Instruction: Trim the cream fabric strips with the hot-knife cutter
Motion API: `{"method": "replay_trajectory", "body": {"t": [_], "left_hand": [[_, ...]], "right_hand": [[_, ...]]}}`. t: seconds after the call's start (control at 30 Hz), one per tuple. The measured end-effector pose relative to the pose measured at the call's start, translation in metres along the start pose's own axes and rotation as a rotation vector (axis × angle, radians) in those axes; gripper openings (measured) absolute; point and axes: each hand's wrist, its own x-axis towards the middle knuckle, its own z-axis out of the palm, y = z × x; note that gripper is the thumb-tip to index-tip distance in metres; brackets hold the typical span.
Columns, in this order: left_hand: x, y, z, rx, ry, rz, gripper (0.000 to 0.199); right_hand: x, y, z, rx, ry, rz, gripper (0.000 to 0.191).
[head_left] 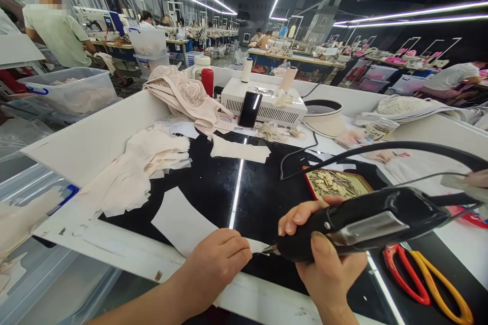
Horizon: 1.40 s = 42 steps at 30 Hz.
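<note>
My right hand (324,254) is wrapped round a black corded handheld tool (366,228) with a narrow metal tip pointing left. That tip meets the right end of a curved white sheet piece (183,221), which lies on the black glossy board (263,193). With fingers pressed together, my left hand (217,269) grips the same piece close to the tip; its fingertips are partly hidden. I cannot tell whether the sheet is paper or cloth. Red and yellow-handled scissors (427,274) lie to the right of my right hand.
Stacked pale cloth pieces (148,162) lie left, with beige bra parts (186,91) behind. A cream strip (240,150), a phone (250,109) and a white vented box (263,101) stand farther back. A tray of seeds (339,183) sits near the tool's cord. Other people work beyond.
</note>
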Motion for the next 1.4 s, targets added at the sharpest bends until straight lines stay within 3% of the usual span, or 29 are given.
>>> {"method": "replay_trajectory", "body": {"t": [0.3,0.5,0.77,1.13,1.27,1.3,1.4], "left_hand": [[-0.022,0.015,0.005,0.25,0.035,-0.173,0.028],[-0.017,0.011,0.007,0.32,0.016,-0.199,0.032],[-0.006,-0.015,0.011,0.077,-0.155,-0.241,0.047],[-0.001,-0.015,-0.002,0.079,-0.179,-0.198,0.042],[-0.001,-0.007,0.007,0.248,-0.176,-0.126,0.019],[-0.001,-0.005,0.01,0.285,-0.167,-0.109,0.02],[-0.005,0.003,0.02,0.344,-0.11,-0.088,0.054]], "right_hand": [[-0.002,-0.002,-0.001,-0.009,0.01,-0.009,0.039],[-0.004,-0.002,-0.001,-0.031,0.039,-0.026,0.04],[-0.009,0.0,0.0,-0.088,0.096,-0.056,0.039],[-0.016,-0.003,0.003,-0.08,0.102,-0.041,0.042],[-0.018,-0.004,0.003,-0.07,0.091,-0.04,0.041],[-0.019,-0.005,0.003,-0.066,0.088,-0.037,0.041],[-0.018,-0.008,0.003,-0.059,0.08,-0.014,0.04]]}}
